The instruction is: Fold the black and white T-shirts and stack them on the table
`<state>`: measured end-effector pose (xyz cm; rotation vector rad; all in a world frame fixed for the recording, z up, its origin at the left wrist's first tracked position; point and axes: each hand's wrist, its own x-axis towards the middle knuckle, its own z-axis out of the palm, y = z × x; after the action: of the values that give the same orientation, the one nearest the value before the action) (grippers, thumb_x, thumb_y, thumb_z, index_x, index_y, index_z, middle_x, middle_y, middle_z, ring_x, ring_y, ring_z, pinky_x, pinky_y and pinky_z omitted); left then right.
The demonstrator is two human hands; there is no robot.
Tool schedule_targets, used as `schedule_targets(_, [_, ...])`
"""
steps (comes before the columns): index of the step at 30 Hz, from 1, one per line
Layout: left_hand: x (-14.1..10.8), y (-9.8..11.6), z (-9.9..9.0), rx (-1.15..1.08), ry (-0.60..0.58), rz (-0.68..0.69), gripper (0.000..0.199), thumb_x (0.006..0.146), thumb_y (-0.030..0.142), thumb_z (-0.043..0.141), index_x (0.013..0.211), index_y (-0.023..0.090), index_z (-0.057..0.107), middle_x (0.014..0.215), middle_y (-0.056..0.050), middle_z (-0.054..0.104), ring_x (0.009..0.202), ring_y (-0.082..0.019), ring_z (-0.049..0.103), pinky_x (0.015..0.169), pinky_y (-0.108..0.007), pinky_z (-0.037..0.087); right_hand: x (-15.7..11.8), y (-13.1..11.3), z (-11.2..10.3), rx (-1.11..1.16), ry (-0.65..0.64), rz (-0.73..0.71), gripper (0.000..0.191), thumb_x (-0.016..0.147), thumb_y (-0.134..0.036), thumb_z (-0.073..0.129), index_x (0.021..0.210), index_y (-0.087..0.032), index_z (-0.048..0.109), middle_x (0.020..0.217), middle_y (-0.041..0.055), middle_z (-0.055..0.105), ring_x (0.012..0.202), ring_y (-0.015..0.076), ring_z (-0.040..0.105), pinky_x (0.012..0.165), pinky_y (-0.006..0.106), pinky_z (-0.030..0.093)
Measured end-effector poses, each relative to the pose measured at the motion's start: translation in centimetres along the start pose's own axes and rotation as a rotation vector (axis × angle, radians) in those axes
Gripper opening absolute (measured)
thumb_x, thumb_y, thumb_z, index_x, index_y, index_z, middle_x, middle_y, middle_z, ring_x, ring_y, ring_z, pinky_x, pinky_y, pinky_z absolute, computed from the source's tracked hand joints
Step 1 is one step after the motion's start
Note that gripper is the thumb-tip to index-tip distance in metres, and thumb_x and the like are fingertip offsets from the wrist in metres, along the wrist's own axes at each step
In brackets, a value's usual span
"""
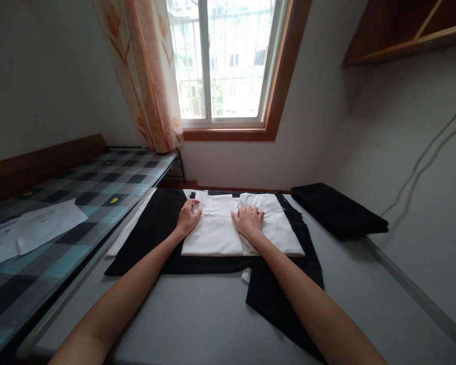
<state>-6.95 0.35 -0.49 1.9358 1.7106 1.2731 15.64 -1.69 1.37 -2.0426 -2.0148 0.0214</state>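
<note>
1. One grey table (197, 324) is spreading under everything, bare toward six o'clock.
2. One black garment (155, 228) is lying flat at center.
3. One folded black cloth (338, 210) is sitting at two o'clock.
4. One white garment (216, 233) is lying on the black one; no writing is showing.
5. The left hand (188, 217) is curling its fingers on the white edge; the right hand (248, 222) is pressing flat, fingers spread.

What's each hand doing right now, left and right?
Left hand: fingers curled on the white garment, pinching its upper left edge.
Right hand: open, palm down, pressing flat on the white garment, holding nothing.
</note>
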Motion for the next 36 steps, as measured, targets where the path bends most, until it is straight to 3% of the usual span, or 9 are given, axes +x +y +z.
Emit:
schedule_targets(8, [0.1,-0.1,-0.2,0.043,-0.04,-0.032,0.027,0.083,0.026,0.054,0.106,0.017,0.065,0.105,-0.008,0.065,0.093,-0.021,0.064,0.087,-0.032,0.051,-0.2,0.5,0.0,0.06,-0.005,0.042,0.039,0.094,-0.043,0.041,0.096,-0.019,0.071,0.115,0.0177,0.064,0.111,0.0354,0.051,0.092,0.05,0.036])
schedule_targets(13, [-0.8,1.2,-0.4,0.317,-0.055,0.022,0.031,0.086,0.028,0.054,0.112,0.019,0.067,0.127,-0.013,0.054,0.109,-0.027,0.06,0.096,-0.038,0.047,-0.4,0.4,-0.2,0.037,0.057,0.01,0.036,0.093,-0.043,0.045,0.107,-0.019,0.068,0.115,0.0176,0.064,0.109,0.0343,0.052,0.093,0.049,0.036])
schedule_targets(16, [-1.6,2.6,-0.3,0.435,-0.144,0.249,0.037,0.09,0.028,0.048,0.123,0.022,0.063,0.144,-0.012,0.045,0.131,-0.029,0.045,0.11,-0.044,0.033,-0.5,0.3,-0.1,0.059,0.131,-0.13,0.041,0.095,-0.042,0.044,0.126,-0.021,0.059,0.13,0.0162,0.058,0.118,0.0319,0.048,0.099,0.047,0.033])
schedule_targets(18, [-2.0,3.2,0.0,0.438,-0.268,0.366,0.042,0.092,0.034,0.047,0.132,0.023,0.057,0.148,-0.01,0.044,0.139,-0.029,0.037,0.115,-0.046,0.025,-0.6,0.4,0.1,0.06,0.104,-0.297,0.044,0.097,-0.044,0.04,0.134,-0.024,0.055,0.142,0.0122,0.05,0.13,0.0306,0.04,0.105,0.046,0.029])
schedule_targets(22, [-2.4,3.1,0.6,0.444,-0.44,0.37,0.049,0.093,0.046,0.046,0.138,0.027,0.051,0.149,-0.009,0.046,0.14,-0.029,0.037,0.116,-0.049,0.02,-0.6,0.5,0.7,0.011,-0.079,-0.436,0.053,0.099,-0.052,0.03,0.141,-0.027,0.05,0.152,0.008,0.042,0.142,0.0318,0.028,0.113,0.051,0.018])
schedule_targets(27, [-2.4,2.6,0.8,0.453,-0.43,0.343,0.05,0.093,0.048,0.045,0.14,0.029,0.05,0.15,-0.008,0.044,0.14,-0.028,0.037,0.117,-0.048,0.019,-0.6,0.7,0.9,0.096,-0.057,-0.417,0.06,0.099,-0.052,0.032,0.147,-0.018,0.042,0.156,0.0142,0.033,0.145,0.0295,0.024,0.117,0.049,0.014])
schedule_targets(31, [-2.4,2.6,0.7,0.466,-0.436,0.357,0.052,0.094,0.049,0.044,0.141,0.028,0.049,0.151,-0.009,0.043,0.141,-0.029,0.036,0.117,-0.049,0.02,0.6,1.2,0.2,0.453,-0.024,-0.383,0.048,0.099,-0.04,0.035,0.137,-0.017,0.053,0.141,0.0126,0.054,0.134,0.0222,0.045,0.112,0.038,0.03])
schedule_targets(34, [-2.4,2.6,0.7,0.507,-0.447,0.37,0.053,0.095,0.051,0.04,0.142,0.027,0.048,0.152,-0.008,0.042,0.142,-0.028,0.034,0.117,-0.049,0.02,2.0,2.8,-0.8,0.676,0.059,-0.228,0.039,0.096,-0.032,0.038,0.123,-0.018,0.062,0.123,0.0113,0.067,0.112,0.0198,0.062,0.097,0.033,0.046])
schedule_targets(36, [-2.4,2.7,0.7,0.54,-0.455,0.375,0.055,0.096,0.052,0.037,0.143,0.026,0.047,0.153,-0.008,0.041,0.143,-0.027,0.033,0.117,-0.048,0.022,2.6,4.5,-1.7,0.653,0.119,-0.068,0.034,0.092,-0.028,0.042,0.116,-0.016,0.064,0.113,0.0115,0.069,0.101,0.0209,0.065,0.09,0.033,0.05])
